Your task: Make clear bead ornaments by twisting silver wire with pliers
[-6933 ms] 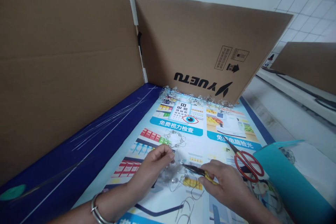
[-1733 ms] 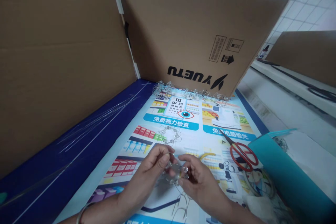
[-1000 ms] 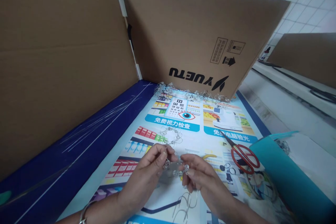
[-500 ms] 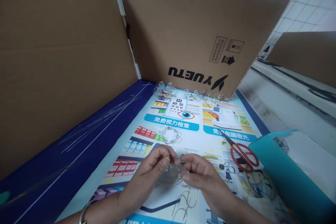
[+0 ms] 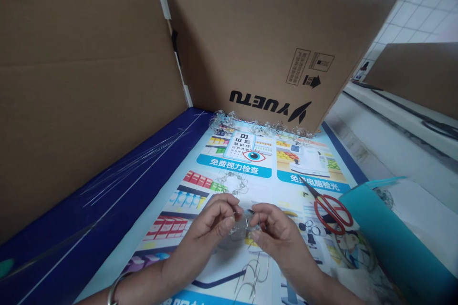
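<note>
Our left hand and right hand pinch a beaded wire between the fingers (thin, springy stuff); a slipped pinch could whip it loose and prick us.

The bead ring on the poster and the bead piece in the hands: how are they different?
The bead ring lies flat on the poster, but the bead piece is held between the left hand and right hand. The ring is an open loop with the poster showing through it, while the piece is small, bunched and partly hidden. Both look like clear beads on thin wire.
</note>
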`<state>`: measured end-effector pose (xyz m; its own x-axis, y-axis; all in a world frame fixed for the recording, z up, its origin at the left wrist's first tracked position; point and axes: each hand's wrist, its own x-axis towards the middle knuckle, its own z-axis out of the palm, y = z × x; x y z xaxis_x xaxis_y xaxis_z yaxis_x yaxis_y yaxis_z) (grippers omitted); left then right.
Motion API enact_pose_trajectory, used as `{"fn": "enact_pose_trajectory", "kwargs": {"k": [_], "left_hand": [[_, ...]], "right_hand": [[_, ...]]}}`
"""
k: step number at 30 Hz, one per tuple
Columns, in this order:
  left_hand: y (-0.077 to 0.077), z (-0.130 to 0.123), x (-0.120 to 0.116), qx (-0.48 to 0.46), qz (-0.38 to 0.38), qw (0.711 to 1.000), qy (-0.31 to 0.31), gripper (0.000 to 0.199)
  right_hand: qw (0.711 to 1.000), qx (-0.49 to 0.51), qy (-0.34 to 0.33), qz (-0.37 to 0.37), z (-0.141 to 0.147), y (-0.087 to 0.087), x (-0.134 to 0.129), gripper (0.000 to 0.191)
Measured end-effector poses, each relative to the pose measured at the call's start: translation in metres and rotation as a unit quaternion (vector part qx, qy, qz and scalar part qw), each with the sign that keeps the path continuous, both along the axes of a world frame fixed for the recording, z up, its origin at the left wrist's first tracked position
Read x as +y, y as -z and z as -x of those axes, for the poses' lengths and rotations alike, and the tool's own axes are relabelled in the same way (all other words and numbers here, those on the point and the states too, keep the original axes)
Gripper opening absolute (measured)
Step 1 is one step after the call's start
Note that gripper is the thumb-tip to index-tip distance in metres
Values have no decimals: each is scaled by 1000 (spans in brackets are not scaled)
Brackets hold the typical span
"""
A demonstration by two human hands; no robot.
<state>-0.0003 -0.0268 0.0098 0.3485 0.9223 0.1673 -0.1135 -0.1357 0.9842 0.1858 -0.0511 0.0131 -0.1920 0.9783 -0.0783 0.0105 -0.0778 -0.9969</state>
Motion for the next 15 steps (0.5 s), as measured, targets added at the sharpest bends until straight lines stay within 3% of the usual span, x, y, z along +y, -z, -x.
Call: {"fn": "enact_pose_trajectory", "kwargs": {"k": [10, 15], "left_hand": [[-4, 1, 0, 11, 14, 1000, 15, 16], [-1, 1, 1, -25, 70, 997, 24, 15]], "right_hand": [[996, -80, 26, -40, 4, -3, -3, 34], [997, -71, 20, -26, 3, -2, -1, 35]]}}
